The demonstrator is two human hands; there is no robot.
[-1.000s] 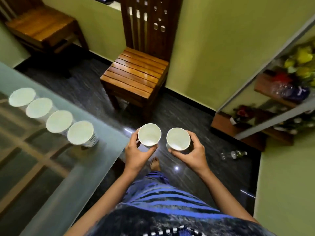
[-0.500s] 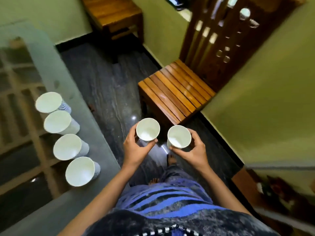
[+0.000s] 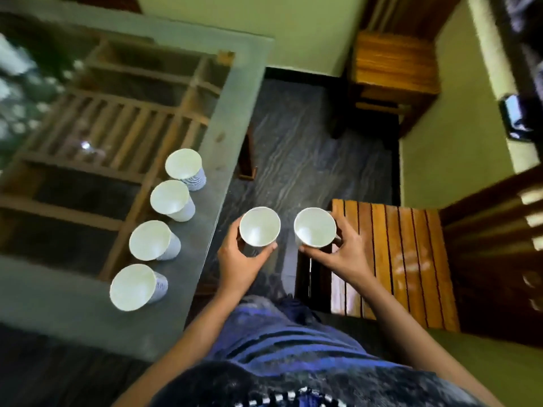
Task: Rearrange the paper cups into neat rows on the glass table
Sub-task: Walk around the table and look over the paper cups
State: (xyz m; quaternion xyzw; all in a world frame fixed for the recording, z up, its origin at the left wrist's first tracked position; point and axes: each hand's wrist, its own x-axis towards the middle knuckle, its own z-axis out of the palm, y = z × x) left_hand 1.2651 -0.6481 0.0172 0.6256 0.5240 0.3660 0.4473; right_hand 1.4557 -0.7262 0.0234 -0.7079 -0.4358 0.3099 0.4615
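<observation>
We count six white paper cups, all upright, and each looks empty inside. Four stand on the frosted border of the glass table point(image 3: 207, 239), in one row along the edge nearest the person: the far cup point(image 3: 183, 165), the second cup point(image 3: 170, 198), the third cup point(image 3: 150, 240) and the near cup point(image 3: 132, 287), set close together. The other two are off the table, held in the air just beyond that edge. The left hand point(image 3: 238, 259) curls fingers and thumb round the left cup point(image 3: 259, 226); the right hand point(image 3: 343, 254) grips the right cup point(image 3: 315, 227) likewise. Beyond the table's edge we count two wooden seats: a slatted wooden chair point(image 3: 396, 259) and a blurred wooden seat point(image 3: 393, 69).
</observation>
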